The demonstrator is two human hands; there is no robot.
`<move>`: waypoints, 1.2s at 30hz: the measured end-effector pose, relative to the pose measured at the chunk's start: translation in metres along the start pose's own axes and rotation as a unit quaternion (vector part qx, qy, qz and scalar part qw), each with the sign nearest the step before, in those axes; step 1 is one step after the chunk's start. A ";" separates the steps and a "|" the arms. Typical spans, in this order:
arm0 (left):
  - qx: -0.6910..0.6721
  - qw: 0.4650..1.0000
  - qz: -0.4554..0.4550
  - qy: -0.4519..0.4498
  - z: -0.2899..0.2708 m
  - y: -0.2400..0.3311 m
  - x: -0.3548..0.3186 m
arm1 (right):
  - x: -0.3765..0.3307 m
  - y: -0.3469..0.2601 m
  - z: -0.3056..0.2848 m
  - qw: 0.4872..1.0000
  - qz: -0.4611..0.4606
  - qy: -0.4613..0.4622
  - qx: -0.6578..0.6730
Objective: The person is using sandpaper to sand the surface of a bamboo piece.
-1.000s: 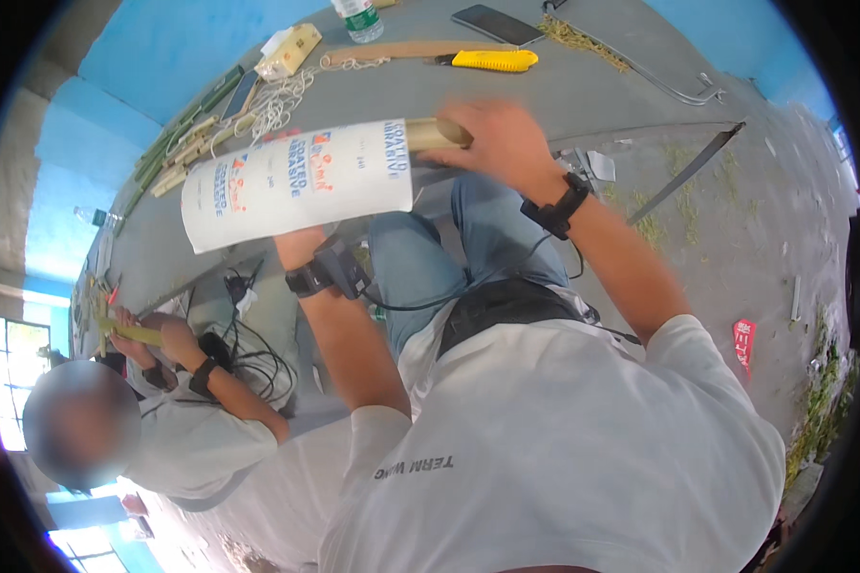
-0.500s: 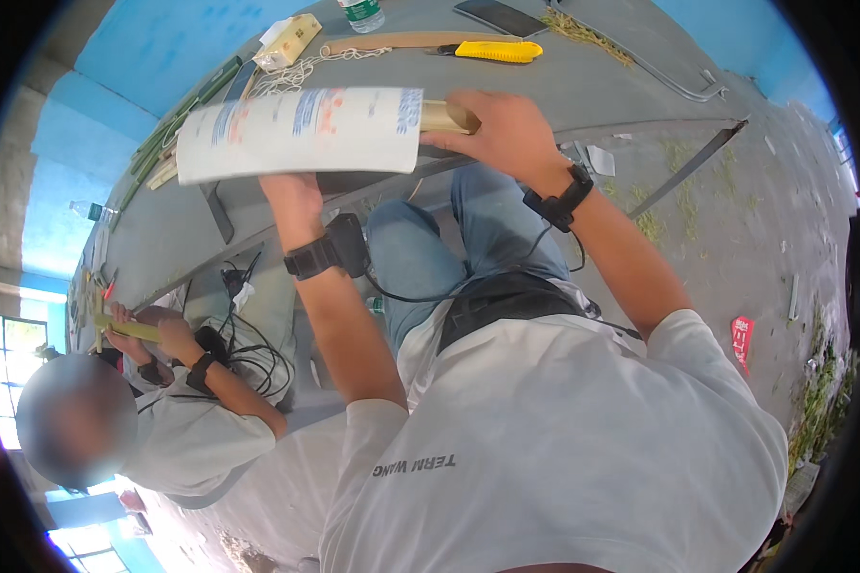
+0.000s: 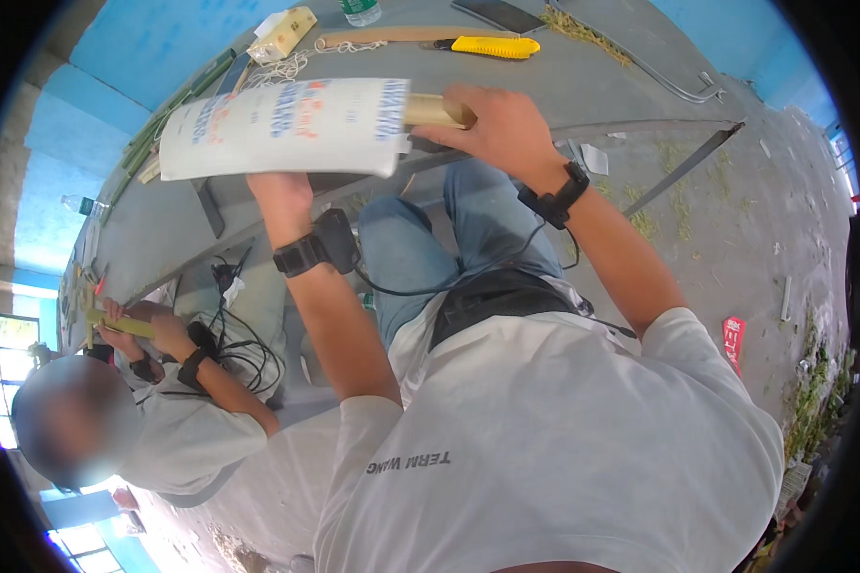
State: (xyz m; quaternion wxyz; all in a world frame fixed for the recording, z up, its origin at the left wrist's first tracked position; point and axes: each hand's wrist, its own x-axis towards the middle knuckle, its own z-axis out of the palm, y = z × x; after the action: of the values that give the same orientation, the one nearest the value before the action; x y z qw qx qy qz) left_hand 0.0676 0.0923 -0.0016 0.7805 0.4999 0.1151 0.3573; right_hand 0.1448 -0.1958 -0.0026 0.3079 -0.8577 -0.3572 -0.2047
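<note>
One sheet of sandpaper [image 3: 282, 129], white-backed with blue and red print, curved over a bamboo tube [image 3: 425, 110] and lying directly left of the right fingers. Right hand [image 3: 503, 124]: thumb on the near side and fingers on the far side, pinching the tube's bare, hollow end, which projects from the sheet's right edge. Left hand [image 3: 282, 196]: beneath the sheet's near edge, its fingers hidden; whether they are spread or pressed together cannot be told. One utility knife [image 3: 494, 47], yellow-handled, on the grey table [image 3: 564, 91] beyond the right fingers. One wooden strip [image 3: 382, 36], at the knife's left, farther off than the sheet. One smartphone [image 3: 499, 15], dark, beyond the knife. One green-labelled bottle [image 3: 360, 11], cut by the upper rim, ahead and left of the right fingers. One tissue pack [image 3: 285, 34], pale yellow, farther left, beyond the sheet.
</note>
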 end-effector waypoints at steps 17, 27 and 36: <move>-0.019 0.999 -0.033 0.012 0.006 0.005 -0.002 | 0.002 0.002 -0.001 1.000 0.017 -0.026 0.004; 0.029 0.999 -0.041 -0.018 0.010 0.008 -0.005 | 0.002 0.001 -0.001 1.000 0.001 0.013 0.015; 0.044 0.998 -0.042 -0.013 0.006 0.006 -0.004 | 0.002 0.001 0.002 0.999 0.001 0.020 0.028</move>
State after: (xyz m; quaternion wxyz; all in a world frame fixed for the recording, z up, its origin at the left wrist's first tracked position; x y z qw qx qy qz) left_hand 0.0658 0.0870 0.0055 0.7735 0.5332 0.1413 0.3123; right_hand 0.1475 -0.1945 -0.0030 0.3391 -0.8450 -0.3554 -0.2115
